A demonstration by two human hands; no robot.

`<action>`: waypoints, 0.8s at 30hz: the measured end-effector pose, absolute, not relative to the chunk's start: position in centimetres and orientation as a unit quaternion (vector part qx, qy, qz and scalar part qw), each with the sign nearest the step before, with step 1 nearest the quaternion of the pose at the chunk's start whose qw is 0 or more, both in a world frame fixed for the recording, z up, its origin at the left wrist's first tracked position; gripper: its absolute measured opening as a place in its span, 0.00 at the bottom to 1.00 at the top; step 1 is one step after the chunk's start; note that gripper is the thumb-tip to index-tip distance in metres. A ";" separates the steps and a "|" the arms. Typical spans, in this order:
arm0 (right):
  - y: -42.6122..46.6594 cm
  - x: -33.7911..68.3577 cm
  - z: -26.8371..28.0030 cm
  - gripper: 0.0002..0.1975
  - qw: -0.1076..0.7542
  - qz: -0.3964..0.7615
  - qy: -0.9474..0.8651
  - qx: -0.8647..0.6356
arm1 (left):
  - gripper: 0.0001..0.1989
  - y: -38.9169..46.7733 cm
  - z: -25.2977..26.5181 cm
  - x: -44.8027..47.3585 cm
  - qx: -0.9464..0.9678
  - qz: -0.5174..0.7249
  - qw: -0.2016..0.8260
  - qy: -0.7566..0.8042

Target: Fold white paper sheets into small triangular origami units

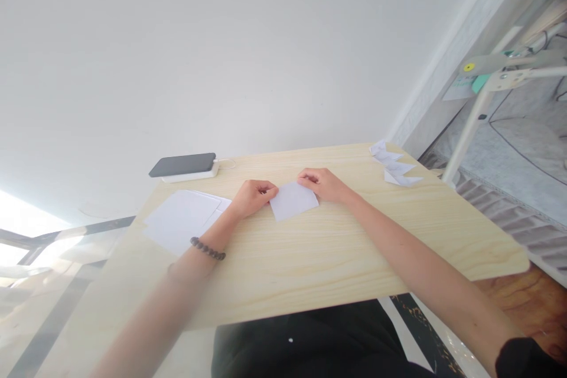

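A small white sheet of paper, with straight edges and perhaps folded, lies on the wooden table between my hands. My left hand pinches its left edge between thumb and fingers. At the upper right corner my right hand grips the same paper, thumb and forefinger together. A dark bead bracelet circles my left wrist. Left of that hand, several white sheets lie in a loose stack, partly covered by my forearm.
Several folded paper pieces with pointed ends sit at the table's far right. A dark phone rests on a white block at the back left, a cable at its end. A white wall rises behind the table; a white metal frame stands right.
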State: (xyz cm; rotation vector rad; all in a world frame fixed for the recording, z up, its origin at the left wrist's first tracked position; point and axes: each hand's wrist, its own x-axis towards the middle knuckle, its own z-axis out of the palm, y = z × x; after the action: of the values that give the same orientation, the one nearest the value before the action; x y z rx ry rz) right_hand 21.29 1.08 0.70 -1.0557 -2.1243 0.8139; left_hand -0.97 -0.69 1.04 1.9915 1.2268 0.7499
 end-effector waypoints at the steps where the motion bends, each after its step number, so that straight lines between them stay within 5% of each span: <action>1: 1.3 21.7 0.7 0.13 0.309 0.316 -0.799 -0.409 | 0.15 -0.7 1.1 -1.0 0.765 0.285 0.343 0.465; 24: 0.1 19.2 0.4 0.10 0.289 0.287 -0.818 -0.407 | 0.16 -0.8 0.9 -0.8 0.784 0.276 0.306 0.465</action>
State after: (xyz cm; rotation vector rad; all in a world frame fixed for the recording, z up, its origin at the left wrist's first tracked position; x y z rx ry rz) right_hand 19.18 0.12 0.35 -1.0860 -2.1819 0.7646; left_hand -0.78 -0.78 0.90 2.0749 1.2300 0.7308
